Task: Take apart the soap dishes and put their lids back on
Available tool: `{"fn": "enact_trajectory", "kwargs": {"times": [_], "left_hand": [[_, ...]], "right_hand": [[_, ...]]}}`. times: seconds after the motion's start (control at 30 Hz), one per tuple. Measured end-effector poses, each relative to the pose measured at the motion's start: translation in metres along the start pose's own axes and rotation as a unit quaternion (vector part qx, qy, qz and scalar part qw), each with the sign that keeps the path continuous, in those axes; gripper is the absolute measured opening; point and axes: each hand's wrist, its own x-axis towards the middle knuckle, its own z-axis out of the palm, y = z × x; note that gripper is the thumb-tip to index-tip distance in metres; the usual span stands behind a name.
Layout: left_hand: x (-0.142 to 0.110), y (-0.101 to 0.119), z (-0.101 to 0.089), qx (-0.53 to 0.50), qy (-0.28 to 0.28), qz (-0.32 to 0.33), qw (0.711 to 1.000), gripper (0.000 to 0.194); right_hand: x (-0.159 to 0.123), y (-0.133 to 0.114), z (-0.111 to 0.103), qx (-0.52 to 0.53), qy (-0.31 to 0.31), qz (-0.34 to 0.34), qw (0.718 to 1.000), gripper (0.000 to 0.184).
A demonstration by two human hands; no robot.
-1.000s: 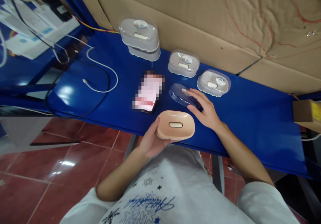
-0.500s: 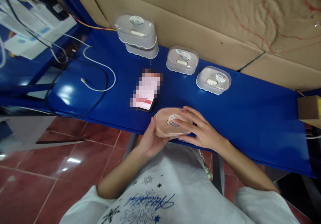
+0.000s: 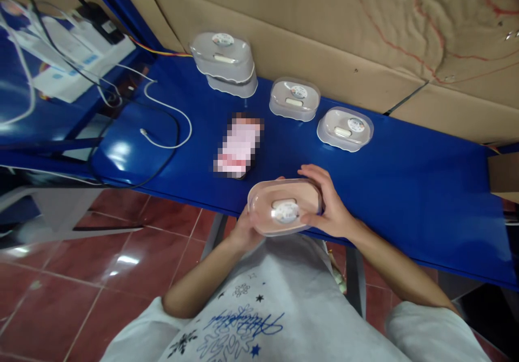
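My left hand [image 3: 246,231] is closed round the left end of a small oval plastic box [image 3: 265,222], held at the blue table's front edge. The box has clear walls, a peach tone inside, a pale bar and a round printed sticker on its upper face. At its right end my right hand [image 3: 335,210] grips it too, thumb over the face and fingers behind the far rim. Some left fingers are hidden by the box. Beyond it lies a phone [image 3: 239,146] with a blurred-out screen.
Two similar clear boxes, one in the middle [image 3: 295,100] and one to the right [image 3: 344,128], stand along the cardboard wall [image 3: 263,21]. Farther left is a stack of boxes [image 3: 223,62]. Cables [image 3: 190,129] and a white power strip [image 3: 87,67] lie at left.
The box has been turned and tilted, so the pale bar now shows with the sticker. My right hand has shifted from lying across its top to holding its right end.
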Motion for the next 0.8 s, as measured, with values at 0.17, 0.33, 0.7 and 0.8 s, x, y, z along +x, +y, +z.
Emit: {"fn": "enact_trajectory", "kwargs": {"times": [0.17, 0.33, 0.7, 0.8], "left_hand": [[0.002, 0.009, -0.003, 0.059, -0.016, 0.054, 0.997, 0.095], [0.003, 0.02, 0.001, 0.139, 0.051, 0.127, 0.981, 0.077], [0.014, 0.009, 0.001, 0.12, 0.128, 0.119, 0.977, 0.062], [0.02, 0.014, 0.005, 0.086, 0.148, 0.061, 0.983, 0.048]], "right_hand": [[0.003, 0.007, -0.004, 0.145, -0.033, 0.079, 0.986, 0.092], [0.001, 0.004, -0.015, 0.062, 0.033, 0.054, 0.996, 0.087], [0.0, 0.007, -0.015, 0.003, 0.045, 0.063, 0.997, 0.096], [0.001, 0.005, -0.02, -0.089, 0.006, 0.014, 0.996, 0.117]]}}
